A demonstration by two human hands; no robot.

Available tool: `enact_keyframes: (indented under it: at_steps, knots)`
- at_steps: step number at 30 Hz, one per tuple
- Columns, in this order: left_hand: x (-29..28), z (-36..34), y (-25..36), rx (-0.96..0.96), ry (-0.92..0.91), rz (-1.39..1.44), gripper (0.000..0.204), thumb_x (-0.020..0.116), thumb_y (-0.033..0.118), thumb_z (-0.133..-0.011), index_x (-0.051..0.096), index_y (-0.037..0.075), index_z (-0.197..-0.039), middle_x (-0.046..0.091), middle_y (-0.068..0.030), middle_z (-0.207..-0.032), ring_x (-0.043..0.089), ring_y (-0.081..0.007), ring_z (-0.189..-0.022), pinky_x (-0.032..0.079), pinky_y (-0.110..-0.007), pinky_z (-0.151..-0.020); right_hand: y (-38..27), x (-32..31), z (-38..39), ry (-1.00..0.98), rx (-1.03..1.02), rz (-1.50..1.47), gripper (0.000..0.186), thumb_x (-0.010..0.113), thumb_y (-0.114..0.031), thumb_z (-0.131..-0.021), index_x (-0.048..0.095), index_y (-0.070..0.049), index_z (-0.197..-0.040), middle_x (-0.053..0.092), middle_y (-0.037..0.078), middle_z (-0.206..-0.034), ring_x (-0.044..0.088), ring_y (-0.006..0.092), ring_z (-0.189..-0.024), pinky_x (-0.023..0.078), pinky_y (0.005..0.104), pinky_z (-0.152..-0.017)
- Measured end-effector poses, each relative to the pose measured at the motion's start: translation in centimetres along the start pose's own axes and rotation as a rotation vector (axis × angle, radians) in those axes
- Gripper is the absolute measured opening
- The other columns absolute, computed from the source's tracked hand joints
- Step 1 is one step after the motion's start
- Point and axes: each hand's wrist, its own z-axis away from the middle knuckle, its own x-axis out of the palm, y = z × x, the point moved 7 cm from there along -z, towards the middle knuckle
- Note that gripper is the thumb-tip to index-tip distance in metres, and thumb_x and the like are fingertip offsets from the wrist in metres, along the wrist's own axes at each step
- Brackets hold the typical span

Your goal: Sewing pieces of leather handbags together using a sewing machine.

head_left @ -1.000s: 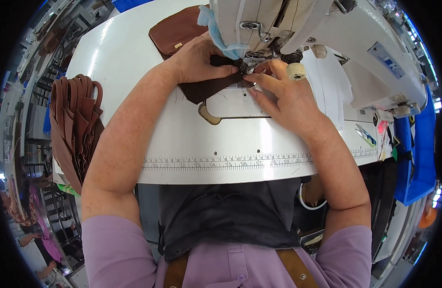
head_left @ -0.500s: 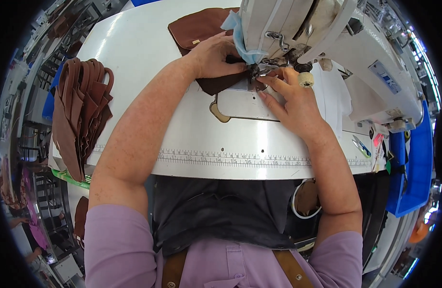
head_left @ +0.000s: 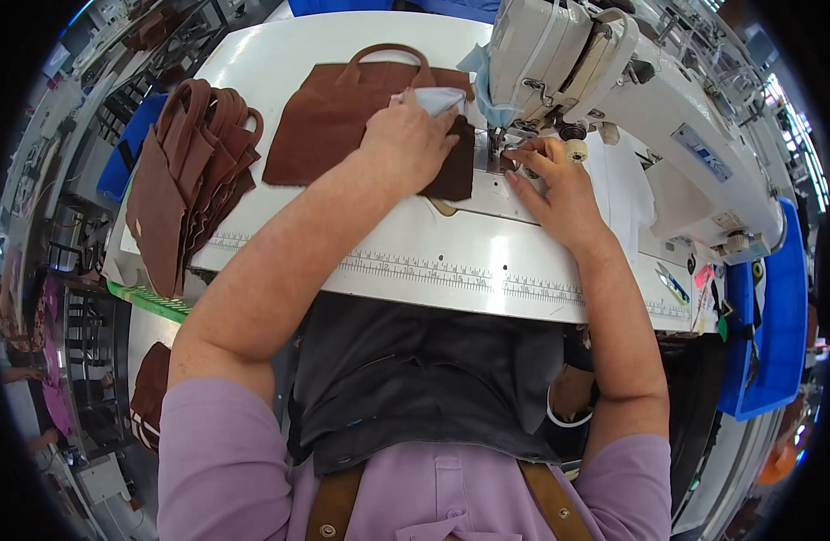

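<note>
A brown leather bag panel (head_left: 311, 122) with a looped handle (head_left: 383, 50) lies left of the sewing machine's needle and presser foot (head_left: 496, 135). My left hand (head_left: 406, 149) is closed on the panel's right part, where a dark brown flap of material (head_left: 453, 171) hangs toward me. A pale, whitish piece (head_left: 440, 99) shows just beyond its fingers. Close to the right of the presser foot is my right hand (head_left: 559, 189), thumb and fingers drawn together. Whatever those fingertips hold is too small to make out.
Several brown leather pieces with handles (head_left: 194, 171) are stacked at the table's left. The white sewing machine (head_left: 650, 117) stands at the right. A printed ruler (head_left: 433, 270) runs along the near edge. Small snips (head_left: 673, 283) lie at right, beside a blue bin (head_left: 765, 307).
The leather panel has slid left, away from the needle, and its handle has come into view. My left hand has shifted with it; my right hand stays beside the presser foot.
</note>
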Motion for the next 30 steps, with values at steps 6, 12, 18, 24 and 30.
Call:
enact_keyframes:
  at_steps: [6,12,18,24,30]
  knots:
    - [-4.0,10.3,3.8,-0.008,-0.218,-0.014,0.051,0.058,0.043,-0.099,0.057,0.017,-0.143,0.054,-0.0372,-0.128,0.066,-0.0454,-0.108,0.057,-0.044,-0.085,0.7,0.4,0.4,0.005,0.0,-0.043,0.024,0.072,-0.02,-0.089,0.075,-0.008,-0.108,0.066,0.011,-0.106,0.063,0.0321,-0.098,0.052,0.0409,-0.085]
    - [-8.6,16.0,5.0,0.184,-0.008,0.021,0.047,0.067,0.036,-0.093,0.063,0.017,-0.136,0.062,-0.0287,-0.126,0.07,-0.0372,-0.098,0.057,-0.038,-0.076,-4.5,-0.1,1.4,0.019,-0.227,-0.22,0.021,0.073,-0.025,-0.089,0.077,-0.007,-0.1,0.068,0.01,-0.107,0.063,0.0292,-0.099,0.051,0.0404,-0.085]
    - [-10.5,15.7,-2.4,-0.184,0.161,0.333,0.036,0.071,0.033,-0.09,0.072,0.006,-0.114,0.071,-0.0128,-0.12,0.071,-0.0304,-0.099,0.054,-0.039,-0.085,-11.3,0.8,2.2,0.015,-0.317,-0.174,0.036,0.074,-0.022,-0.086,0.07,-0.008,-0.119,0.068,0.012,-0.109,0.062,0.0309,-0.102,0.05,0.0423,-0.088]
    - [-5.9,15.3,-3.7,-0.145,0.109,0.626,0.044,0.067,0.04,-0.094,0.072,0.0,-0.11,0.069,-0.0197,-0.123,0.067,-0.0325,-0.112,0.049,-0.039,-0.099,-11.0,1.7,2.8,-0.182,-0.138,-0.45,0.051,0.062,0.0,-0.079,0.064,-0.009,-0.129,0.066,0.008,-0.101,0.06,0.03,-0.096,0.047,0.0406,-0.092]
    - [-7.0,13.1,-4.3,-0.255,0.098,0.659,0.049,0.062,0.05,-0.094,0.075,0.003,-0.096,0.074,-0.0144,-0.091,0.07,-0.0318,-0.088,0.052,-0.041,-0.085,-9.3,0.8,5.5,-0.229,-0.192,-0.38,0.036,0.056,0.006,-0.071,0.078,-0.01,-0.095,0.066,0.007,-0.098,0.06,0.026,-0.098,0.047,0.0387,-0.095]
